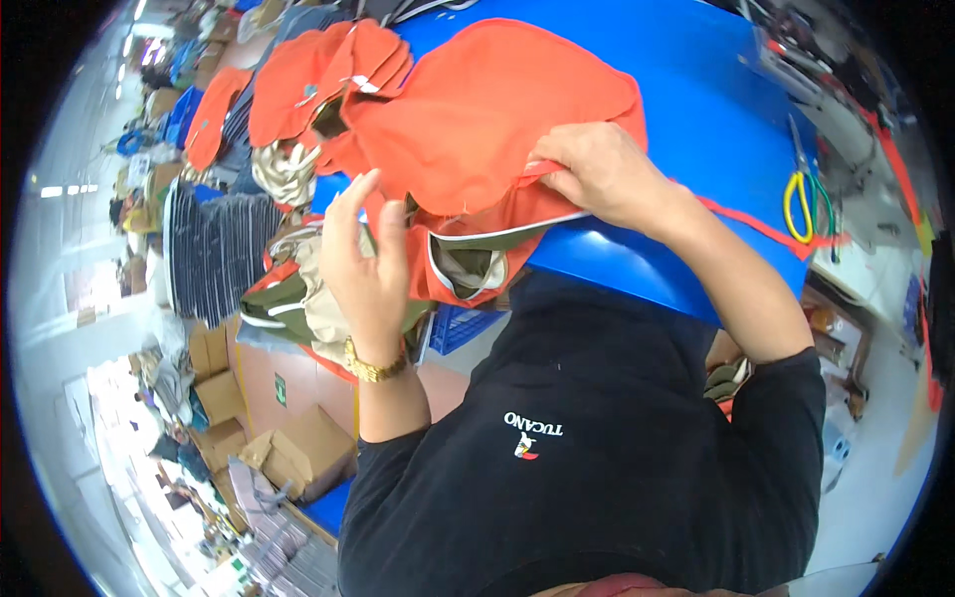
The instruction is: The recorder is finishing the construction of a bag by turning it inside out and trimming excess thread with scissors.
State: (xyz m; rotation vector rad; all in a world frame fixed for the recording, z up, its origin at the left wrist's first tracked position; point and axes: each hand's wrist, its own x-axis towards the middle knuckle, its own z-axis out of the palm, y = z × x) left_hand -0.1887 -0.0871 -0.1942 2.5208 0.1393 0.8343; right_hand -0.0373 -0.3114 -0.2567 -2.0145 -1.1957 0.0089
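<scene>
The right grip (600, 177) hides some orange fabric (487, 109).

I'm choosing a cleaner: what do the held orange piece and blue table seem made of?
Orange piece: probably matte cloth, since it bends in soft creases. Blue table: smooth, glossy, given its bright reflections; perhaps plastic or coated board.

a textile workshop, shown by orange fabric (497, 109), stacked cloth (224, 254), scissors (800, 167) and cardboard boxes (323, 448).

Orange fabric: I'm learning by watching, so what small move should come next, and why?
Probably bring the left hand onto the orange fabric to steady it: that hand looks open, while the right hand pinches the fabric near its edge.
</scene>
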